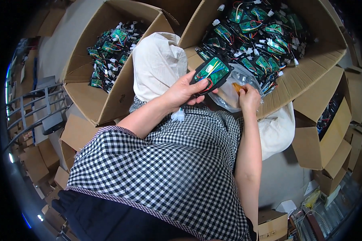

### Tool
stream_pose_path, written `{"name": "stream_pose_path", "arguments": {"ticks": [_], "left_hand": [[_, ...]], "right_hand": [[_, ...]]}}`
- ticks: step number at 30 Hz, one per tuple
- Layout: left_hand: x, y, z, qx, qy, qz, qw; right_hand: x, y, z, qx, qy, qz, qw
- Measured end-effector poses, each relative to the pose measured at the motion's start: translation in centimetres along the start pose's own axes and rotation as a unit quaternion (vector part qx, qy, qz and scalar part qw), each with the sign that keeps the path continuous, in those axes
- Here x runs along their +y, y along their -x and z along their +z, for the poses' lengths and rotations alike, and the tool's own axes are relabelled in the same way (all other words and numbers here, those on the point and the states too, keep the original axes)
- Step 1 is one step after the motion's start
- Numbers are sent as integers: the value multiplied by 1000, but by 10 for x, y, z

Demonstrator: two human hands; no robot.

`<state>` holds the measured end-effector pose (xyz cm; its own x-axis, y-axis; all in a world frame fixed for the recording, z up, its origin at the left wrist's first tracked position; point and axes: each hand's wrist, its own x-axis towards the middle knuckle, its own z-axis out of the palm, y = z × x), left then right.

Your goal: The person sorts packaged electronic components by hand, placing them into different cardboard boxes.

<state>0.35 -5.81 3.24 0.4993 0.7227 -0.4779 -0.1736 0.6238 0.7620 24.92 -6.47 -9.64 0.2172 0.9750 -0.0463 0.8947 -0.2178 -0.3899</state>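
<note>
My left hand (183, 91) is closed around a black plastic housing with a green circuit board (219, 74) in it, thumb on the board side. Coloured wires cross the board, and white connectors (178, 115) dangle below my wrist. To the right, my right hand (250, 99) reaches into the mouth of a clear plastic bag (221, 100). Its fingertips pinch a small orange-yellow piece (237, 88), whose exact kind I cannot make out. The bag lies between my knees, against the near wall of the large right carton.
A large carton (309, 74) ahead on the right holds many wired circuit boards (265, 64). Another carton (82, 94) at the left holds more boards (108, 46). Further cartons (309, 148) stand at the right. A metal rack (36, 102) is at far left.
</note>
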Motion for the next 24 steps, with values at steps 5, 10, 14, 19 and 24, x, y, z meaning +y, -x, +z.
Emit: {"name": "stream_pose_path", "arguments": {"ticks": [5,10,14,19,24], "left_hand": [[-1,-1,1,-22,-2,12,1000],[-12,-4,-11,-22,86,22,996],[-2,-3,-14,-33,119,-7,992],[-8,-12,-1,-37,108,-40,993],[-31,-23,6,-171,225,-72,956]], "right_hand": [[0,6,6,27,7,-53,998],[5,18,-19,54,-59,32,996],[7,22,-31,38,-231,77,969],[-20,35,-54,-22,-566,98,818],[-45,49,-67,-40,-606,91,789]]}}
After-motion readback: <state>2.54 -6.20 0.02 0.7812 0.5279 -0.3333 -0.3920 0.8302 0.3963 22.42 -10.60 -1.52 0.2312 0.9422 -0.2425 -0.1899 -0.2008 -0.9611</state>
